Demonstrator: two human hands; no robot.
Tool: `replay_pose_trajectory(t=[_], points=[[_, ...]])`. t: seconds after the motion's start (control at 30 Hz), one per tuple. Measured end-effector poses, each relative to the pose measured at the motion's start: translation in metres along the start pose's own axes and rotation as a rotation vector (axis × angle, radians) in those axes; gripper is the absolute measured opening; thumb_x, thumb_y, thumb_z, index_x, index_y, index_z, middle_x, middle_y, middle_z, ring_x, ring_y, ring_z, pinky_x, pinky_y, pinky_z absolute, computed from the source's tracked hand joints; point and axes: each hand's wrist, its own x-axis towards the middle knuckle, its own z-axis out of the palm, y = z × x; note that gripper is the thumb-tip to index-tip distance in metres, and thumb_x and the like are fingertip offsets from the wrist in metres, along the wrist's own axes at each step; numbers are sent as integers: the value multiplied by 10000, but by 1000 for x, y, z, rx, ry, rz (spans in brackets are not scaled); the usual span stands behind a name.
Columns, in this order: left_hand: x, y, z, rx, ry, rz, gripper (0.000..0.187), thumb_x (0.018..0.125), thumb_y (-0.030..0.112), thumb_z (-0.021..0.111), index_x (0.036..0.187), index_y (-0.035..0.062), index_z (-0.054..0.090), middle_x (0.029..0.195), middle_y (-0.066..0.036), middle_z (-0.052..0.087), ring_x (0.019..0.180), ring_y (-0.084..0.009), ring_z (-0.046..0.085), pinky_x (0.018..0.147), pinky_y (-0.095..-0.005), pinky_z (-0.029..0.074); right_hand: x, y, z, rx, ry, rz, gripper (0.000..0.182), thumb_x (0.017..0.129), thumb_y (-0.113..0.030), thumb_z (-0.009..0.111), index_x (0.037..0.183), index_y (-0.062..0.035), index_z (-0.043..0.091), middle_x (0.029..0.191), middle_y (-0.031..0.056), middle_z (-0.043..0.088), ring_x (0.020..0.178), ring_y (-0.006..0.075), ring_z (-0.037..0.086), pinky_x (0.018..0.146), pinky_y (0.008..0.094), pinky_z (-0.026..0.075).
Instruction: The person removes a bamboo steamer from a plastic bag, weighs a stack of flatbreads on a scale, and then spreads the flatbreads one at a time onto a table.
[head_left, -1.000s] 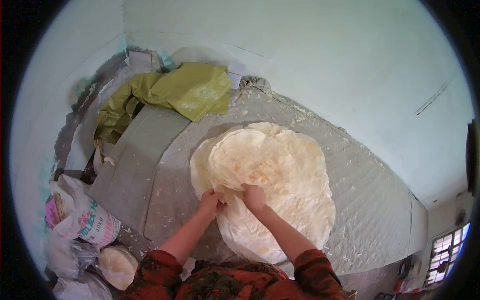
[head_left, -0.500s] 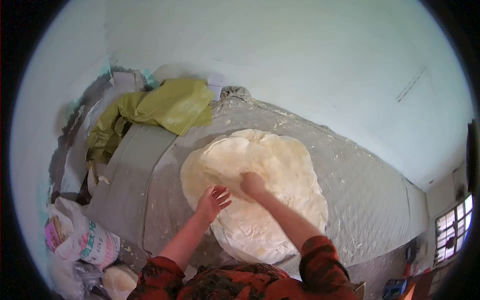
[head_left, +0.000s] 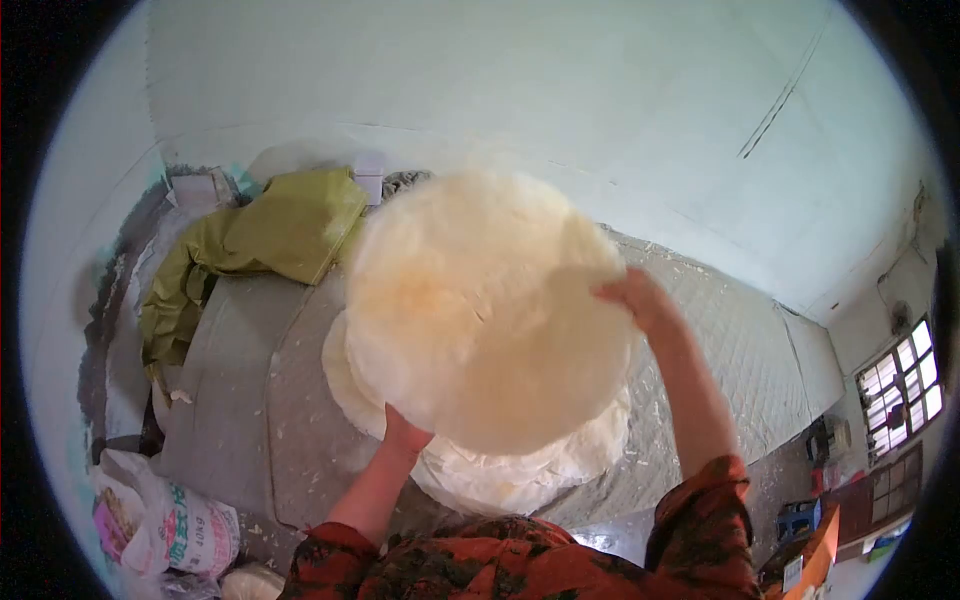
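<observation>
A large, pale, thin round flatbread [head_left: 470, 320] is raised over a stack of similar flatbreads [head_left: 500, 485], blurred by motion. My right hand [head_left: 642, 300] pinches its right edge. At the lower left edge, my left hand [head_left: 405, 430] grips it with the thumb showing and the other fingers hidden beneath the sheet. Most of the stack is covered by the lifted flatbread; only its left and near edges show.
A grey quilted cover [head_left: 700, 360], strewn with crumbs, lies under the stack. An olive-yellow sheet [head_left: 285, 225] is bunched at the back left. At the lower left stands a white printed sack [head_left: 190, 525]. A pale wall [head_left: 500, 90] rises behind.
The top flatbread has come up off the stack and is now held by both hands. My right hand has moved from the stack's middle to the right. The view has shifted slightly.
</observation>
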Motion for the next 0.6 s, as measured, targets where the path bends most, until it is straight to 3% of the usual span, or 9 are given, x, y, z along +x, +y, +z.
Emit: replay_pose_trajectory(t=[0.1,0.17,0.2,0.23,0.3,0.43,0.5,0.53,0.6], points=[[-11,0,6,-119,-7,-71,666,881,558,315,1352,87,318,1357,-122,381,1233,-320,367,1044,-470,270,-6,112,-13,169,5,201,362,651,-47,705,983,55,605,940,153,628,806,270,625,720,386,512],[-9,-2,-23,-85,100,-152,664,877,566,310,1351,100,323,1366,-120,372,1234,-313,371,1042,-470,274,20,250,-32,326,0,346,371,625,-2,717,975,40,600,1018,142,608,795,260,625,695,405,510],[-9,-5,-38,-55,195,-230,663,873,574,305,1350,114,328,1375,-118,362,1234,-306,374,1039,-471,278,46,374,-58,11,-311,-109,390,624,-2,725,980,61,579,965,165,608,788,279,618,655,381,518],[-8,-8,-48,-45,210,-241,663,873,574,305,1350,114,328,1375,-118,362,1234,-306,374,1039,-471,278,48,431,-52,49,-209,-39,349,659,-25,714,975,35,577,937,153,605,801,275,615,627,360,519],[-4,-12,-60,88,292,-242,625,874,502,405,1325,74,351,1325,-129,419,1219,-300,394,1022,-470,307,-5,329,-10,362,42,386,278,699,-54,694,949,2,586,888,113,618,826,244,618,647,360,520],[-3,-9,-70,435,427,-304,535,866,339,516,1272,13,396,1272,-139,463,1174,-296,442,996,-453,350,-16,316,-12,570,12,465,281,740,-90,667,991,-18,562,884,88,621,814,221,622,655,351,527],[-8,-6,-108,1035,73,-175,473,787,98,616,1214,-16,448,1177,-160,528,1069,-294,524,913,-426,435,-35,311,-19,864,-95,467,329,760,-126,659,1031,-3,518,895,97,611,817,209,622,660,342,533],[-7,-9,-96,1031,71,-204,473,787,98,616,1214,-16,448,1177,-160,528,1069,-294,524,913,-426,435,-38,329,-18,896,-164,493,364,802,-164,593,1108,22,530,1025,151,614,913,234,618,794,355,512],[3,-11,-76,541,507,-357,412,758,16,594,1148,-48,479,1090,-157,565,1003,-303,557,872,-440,465,-48,330,-10,700,-53,502,365,815,-194,577,1106,20,531,1047,148,609,921,230,616,811,354,505]])
